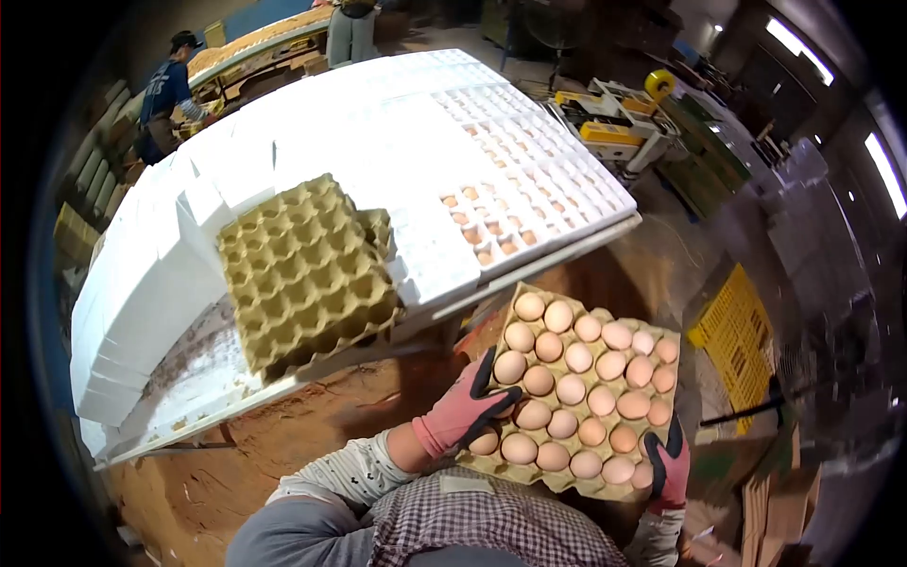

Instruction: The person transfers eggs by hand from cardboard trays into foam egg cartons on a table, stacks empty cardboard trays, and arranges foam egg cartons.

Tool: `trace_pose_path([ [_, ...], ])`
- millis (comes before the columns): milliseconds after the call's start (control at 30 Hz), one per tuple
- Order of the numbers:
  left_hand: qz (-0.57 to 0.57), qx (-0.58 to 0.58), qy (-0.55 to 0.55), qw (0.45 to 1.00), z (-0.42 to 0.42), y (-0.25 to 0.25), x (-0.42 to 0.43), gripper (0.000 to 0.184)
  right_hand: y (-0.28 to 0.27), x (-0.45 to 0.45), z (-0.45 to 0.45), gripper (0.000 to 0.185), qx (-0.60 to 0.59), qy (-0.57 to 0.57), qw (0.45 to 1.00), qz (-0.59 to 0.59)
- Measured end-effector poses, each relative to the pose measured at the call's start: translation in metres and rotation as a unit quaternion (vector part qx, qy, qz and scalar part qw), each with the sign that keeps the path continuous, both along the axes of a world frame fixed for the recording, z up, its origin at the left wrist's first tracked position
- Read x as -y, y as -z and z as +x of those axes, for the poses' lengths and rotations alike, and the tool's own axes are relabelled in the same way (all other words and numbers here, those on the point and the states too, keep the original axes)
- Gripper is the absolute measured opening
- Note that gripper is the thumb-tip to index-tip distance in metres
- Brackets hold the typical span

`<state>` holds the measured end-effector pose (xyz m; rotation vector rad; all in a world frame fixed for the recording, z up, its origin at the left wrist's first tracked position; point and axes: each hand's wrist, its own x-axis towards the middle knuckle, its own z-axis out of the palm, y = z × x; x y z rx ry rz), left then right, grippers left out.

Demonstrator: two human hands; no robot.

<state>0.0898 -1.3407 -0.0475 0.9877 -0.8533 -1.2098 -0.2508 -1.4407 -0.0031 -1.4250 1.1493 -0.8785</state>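
Note:
A pulp egg tray [515, 470] full of pale brown and pinkish eggs [571, 388] is held in front of my body, clear of the table. My left hand [467, 402], in a pink and black glove, grips the tray's left side, with fingers reaching over the edge beside the eggs. On the right edge, my right hand [670, 463] in a matching glove is closed around the tray's lower corner. Parts of both hands are hidden under the tray. Ahead to the left, a stack of bare pulp trays [307, 274] rests on the table.
White foam egg packs [539, 203], several cells holding eggs, cover the table's right part. White foam blocks [156, 302] stand at left. A yellow crate [737, 331] lies at right. A yellow-and-grey machine [609, 118] and a person [170, 94] are farther back.

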Motion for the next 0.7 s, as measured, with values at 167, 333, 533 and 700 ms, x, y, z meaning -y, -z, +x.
trace_pose_path([
  [167, 0.019, 0.020, -0.097, 0.995, 0.063, 0.002, 0.128, 0.072, 0.009, 0.161, 0.082, 0.056, -0.065, -0.045, 0.996, -0.042],
  [333, 0.067, 0.020, -0.128, 0.989, 0.099, 0.015, 0.241, 0.070, 0.035, 0.307, 0.100, 0.054, -0.120, -0.084, 0.989, -0.011],
  [533, 0.065, 0.176, -0.264, 0.946, 0.129, 0.050, 0.360, 0.074, 0.063, 0.505, 0.182, 0.055, -0.074, -0.133, 0.988, 0.032],
  [700, 0.215, 0.228, -0.279, 0.908, 0.154, 0.088, 0.412, 0.076, 0.085, 0.631, 0.269, 0.047, -0.220, -0.295, 0.918, -0.149],
])
